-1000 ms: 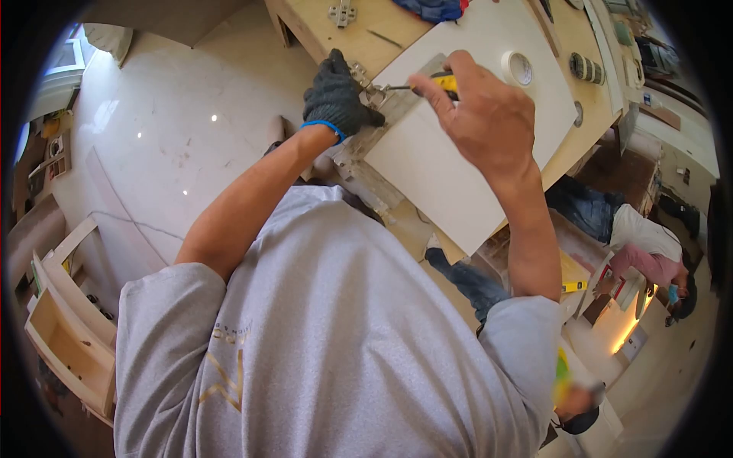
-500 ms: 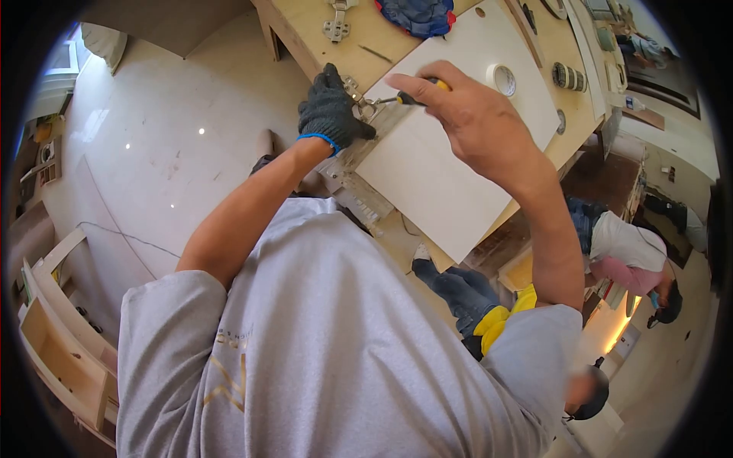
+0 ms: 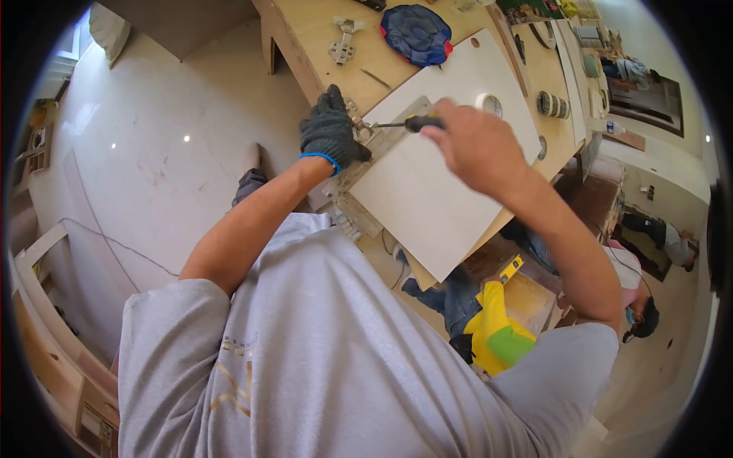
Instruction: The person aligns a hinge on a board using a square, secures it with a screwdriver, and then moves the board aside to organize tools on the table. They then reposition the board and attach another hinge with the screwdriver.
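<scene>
Head view, hands
Left hand point(image 3: 330, 130): in a dark knit glove with a blue cuff; pressed down on the metal hinge point(image 3: 359, 126) at the near-left edge of the white panel point(image 3: 431, 175); fingers curled over the hinge, closed on it.
Right hand point(image 3: 475, 145): bare; closed around the handle of the screwdriver point(image 3: 408, 123); only the dark and yellow front end of the handle visible ahead of the fingers.

Head view, tool and workpiece
Screwdriver: held nearly level, shaft pointing left, tip at the hinge just beside the gloved fingers.
Hinge: seated at the panel edge, partly hidden under the glove; exact contact of tip and screw too small to tell.
White panel: lying flat on the wooden workbench point(image 3: 321, 34), one corner projecting past the bench edge toward the wearer.
Clear jig point(image 3: 359, 202): transparent strip along the left panel edge, below the left hand.

Head view, bench surroundings
Spare hinge point(image 3: 341, 42): loose on the bench, well apart from the hands.
Blue cloth point(image 3: 416, 32): bundled on the bench beyond the panel.
Tape roll point(image 3: 489, 103): on the panel, just beyond the right hand.
Dark roll point(image 3: 551, 104): on the bench right of the panel.

Head view, background
Other people: one in a yellow sleeve point(image 3: 496, 324) low under the bench edge; another bent over at far right.
</scene>
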